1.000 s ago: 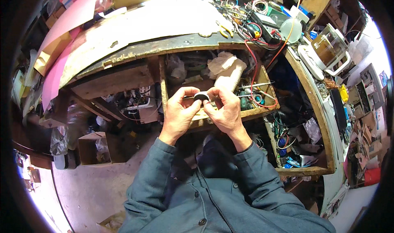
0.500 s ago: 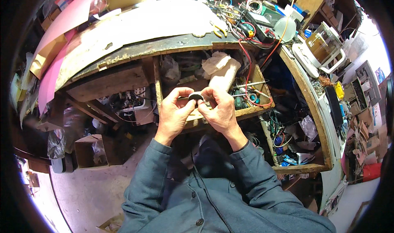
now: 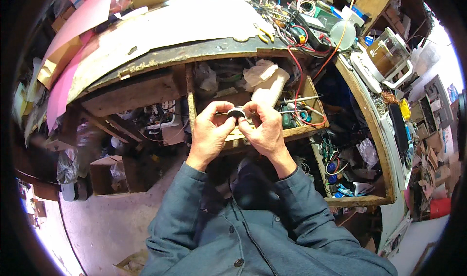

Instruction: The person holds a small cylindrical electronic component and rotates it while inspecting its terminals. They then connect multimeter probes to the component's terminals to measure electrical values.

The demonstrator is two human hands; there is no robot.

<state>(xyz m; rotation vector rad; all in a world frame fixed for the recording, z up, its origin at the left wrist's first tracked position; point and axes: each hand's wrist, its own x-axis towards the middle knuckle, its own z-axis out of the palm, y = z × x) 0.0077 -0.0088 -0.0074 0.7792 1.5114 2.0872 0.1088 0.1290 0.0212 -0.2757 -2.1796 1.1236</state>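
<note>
Tilted slightly since the earlier frame, the small dark part (image 3: 236, 113) lies crosswise between our left hand (image 3: 208, 134) and right hand (image 3: 267, 134), both pinching it, equally near.

The camera I see at work rides on the person's head, the left one of a side-by-side pair, and looks steeply down over the chest of the dark jacket (image 3: 272, 239). It faces the workbench (image 3: 185, 53), close in: the left hand (image 3: 209, 135) and right hand (image 3: 266, 132) sit near mid-view at arm's reach, with the open drawer (image 3: 301, 131) just beyond them and the bench top farther off. The fisheye lens also takes in the floor (image 3: 104, 227) at lower left, bowing the bench's front edge into an arc.
</note>
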